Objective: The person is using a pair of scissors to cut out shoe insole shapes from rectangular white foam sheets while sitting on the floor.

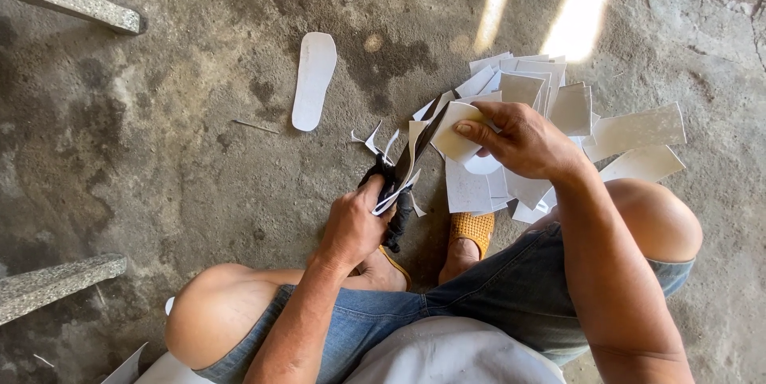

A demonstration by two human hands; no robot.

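Two hands work low over the concrete floor (159,136): the left hand (351,228) has its fingers closed round black-handled scissors (399,184), while the right hand (523,140) pinches a white sheet piece (455,132) between the blades. Beyond the right fingers lies a heap of white cut sheets (558,104). Farther left of the scissors lies a white insole shape (313,79).

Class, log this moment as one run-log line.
left hand: grips black-handled scissors | right hand: holds white sheet piece | white insole cutout: on concrete floor

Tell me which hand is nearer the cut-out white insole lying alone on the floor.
Left. The left hand, gripping scissors, sits below-right of the insole; the right hand is farther right, holding a white sheet.
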